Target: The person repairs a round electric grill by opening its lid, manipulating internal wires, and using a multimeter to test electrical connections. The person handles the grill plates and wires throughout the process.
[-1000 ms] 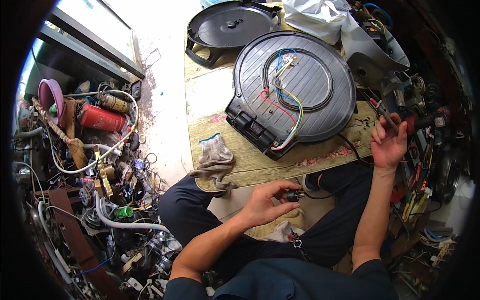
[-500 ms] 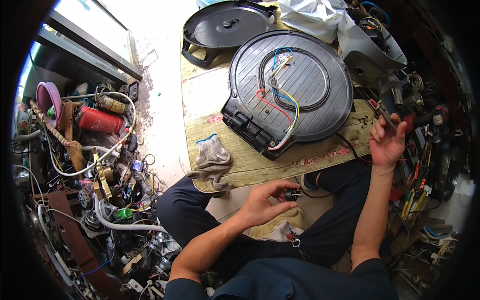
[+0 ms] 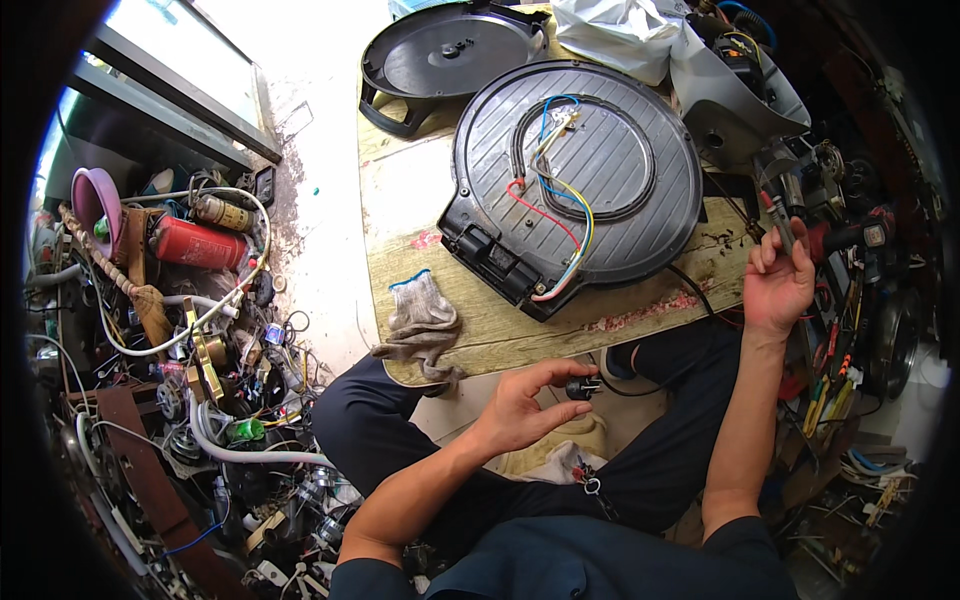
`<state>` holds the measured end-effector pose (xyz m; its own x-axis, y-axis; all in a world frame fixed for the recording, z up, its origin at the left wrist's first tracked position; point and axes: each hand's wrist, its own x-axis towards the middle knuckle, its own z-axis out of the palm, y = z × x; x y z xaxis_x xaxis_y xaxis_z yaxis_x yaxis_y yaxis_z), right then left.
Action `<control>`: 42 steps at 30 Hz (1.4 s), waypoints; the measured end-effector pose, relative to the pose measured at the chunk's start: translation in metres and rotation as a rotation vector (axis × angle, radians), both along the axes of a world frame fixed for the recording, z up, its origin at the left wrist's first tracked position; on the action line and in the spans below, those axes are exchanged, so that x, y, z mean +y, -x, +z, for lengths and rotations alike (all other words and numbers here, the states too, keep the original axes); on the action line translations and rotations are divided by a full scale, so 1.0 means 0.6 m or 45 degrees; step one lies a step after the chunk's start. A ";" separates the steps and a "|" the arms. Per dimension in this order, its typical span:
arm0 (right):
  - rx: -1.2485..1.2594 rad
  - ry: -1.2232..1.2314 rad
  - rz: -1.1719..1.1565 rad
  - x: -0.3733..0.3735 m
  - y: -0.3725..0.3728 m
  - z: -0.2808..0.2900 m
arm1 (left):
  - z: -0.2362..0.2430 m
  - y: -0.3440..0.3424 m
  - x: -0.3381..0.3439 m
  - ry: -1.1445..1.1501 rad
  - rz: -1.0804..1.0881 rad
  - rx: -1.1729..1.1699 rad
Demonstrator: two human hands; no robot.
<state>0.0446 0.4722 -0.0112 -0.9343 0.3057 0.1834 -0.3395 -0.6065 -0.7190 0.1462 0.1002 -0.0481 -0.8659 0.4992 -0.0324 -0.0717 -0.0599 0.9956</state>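
Note:
Below the table's front edge, my left hand (image 3: 520,408) is closed on a black power plug (image 3: 579,388) with its metal prongs pointing right. A black cord (image 3: 690,283) curves up from that area to the appliance's underside. My right hand (image 3: 780,288), at the table's right edge, is closed on a slim grey pen-like tool (image 3: 781,222) with a red part near its upper end; its exact kind is unclear. Between and beyond both hands lies an opened round black electric griddle (image 3: 640,130), ring-shaped heating element (image 3: 648,185) and red, blue and yellow wires (image 3: 585,205) exposed.
A black round cover (image 3: 420,75) lies at the table's far left, and a knit glove (image 3: 422,315) hangs over its near-left edge. White plastic bag (image 3: 615,35) and grey housing (image 3: 735,110) stand far right. Piled parts and a red cylinder (image 3: 195,242) crowd the left floor; tools (image 3: 825,390) crowd the right.
The tool in my right hand has swung more upright, and that hand has shifted slightly. My left hand stays nearly still with the plug. The whole view has moved slightly.

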 end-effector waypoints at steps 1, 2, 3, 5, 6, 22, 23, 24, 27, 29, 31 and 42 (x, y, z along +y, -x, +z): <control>-0.005 -0.001 -0.003 0.001 0.000 -0.001 | -0.001 0.000 0.000 -0.011 0.002 -0.004; -0.011 -0.002 -0.005 0.003 0.000 -0.002 | -0.003 -0.001 0.001 -0.021 0.004 -0.007; -0.016 -0.003 -0.009 0.004 0.000 -0.003 | -0.004 -0.001 0.001 -0.032 0.006 -0.011; -0.005 0.002 0.001 0.002 0.001 -0.002 | -0.002 -0.001 0.002 -0.045 0.015 -0.003; 0.001 0.005 0.006 0.001 0.001 -0.001 | -0.001 -0.001 0.002 -0.052 0.019 0.001; -0.079 0.189 0.162 0.009 -0.002 -0.004 | -0.009 -0.001 0.006 -0.022 0.004 -0.013; -0.074 0.196 0.167 0.010 -0.001 -0.006 | -0.010 -0.002 0.006 -0.029 0.007 -0.019; -0.068 0.202 0.172 0.011 -0.001 -0.006 | -0.011 -0.002 0.006 -0.037 0.009 -0.025; -0.095 0.226 0.177 0.013 -0.002 -0.004 | -0.012 -0.003 0.007 -0.032 0.012 -0.018; -0.108 0.230 0.181 0.014 -0.004 -0.004 | -0.012 -0.003 0.006 -0.037 0.010 -0.008; -0.138 0.225 0.126 0.009 -0.005 0.000 | -0.016 -0.005 0.005 -0.039 0.007 -0.007; -0.076 0.168 0.484 -0.049 -0.038 -0.020 | -0.045 -0.012 0.006 -0.545 0.140 -0.584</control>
